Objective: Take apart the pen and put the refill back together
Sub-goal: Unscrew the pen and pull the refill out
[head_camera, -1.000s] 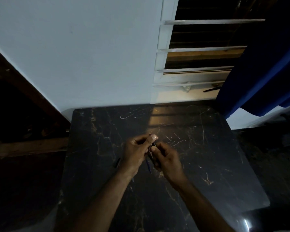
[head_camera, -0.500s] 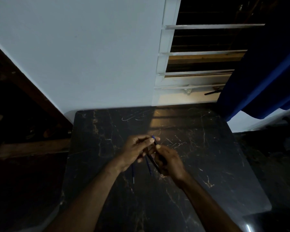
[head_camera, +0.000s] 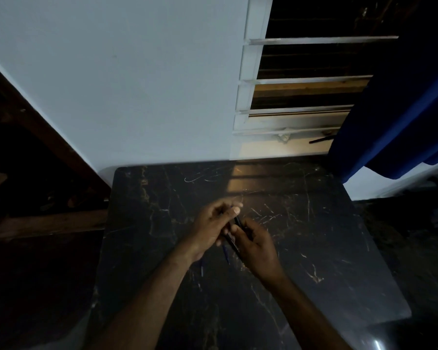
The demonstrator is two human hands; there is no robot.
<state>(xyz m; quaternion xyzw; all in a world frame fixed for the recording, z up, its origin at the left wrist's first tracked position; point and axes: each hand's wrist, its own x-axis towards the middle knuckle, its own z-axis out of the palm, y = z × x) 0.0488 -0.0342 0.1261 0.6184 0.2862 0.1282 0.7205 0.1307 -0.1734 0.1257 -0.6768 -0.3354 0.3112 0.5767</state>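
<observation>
Both my hands meet over the middle of a black marble table (head_camera: 314,248). My right hand (head_camera: 257,247) grips a dark pen barrel (head_camera: 232,242) that slants from lower right up toward my left fingers. My left hand (head_camera: 213,226) pinches the barrel's upper end near a small blue tip. A thin blue refill (head_camera: 225,253) pokes out below the hands, and whether it lies on the table or is held I cannot tell. Another short blue piece (head_camera: 202,270) lies on the table under my left wrist. The light is dim and small parts are hard to make out.
The table stands against a pale wall (head_camera: 137,84). A louvred window (head_camera: 301,97) is behind it at the right, with a blue curtain (head_camera: 402,109) hanging at the table's far right corner. Dark wooden furniture (head_camera: 36,173) stands to the left.
The hands stay joined on the pen with only small finger shifts. My left wrist has moved, uncovering a short blue piece on the table. The camera has tilted slightly.
</observation>
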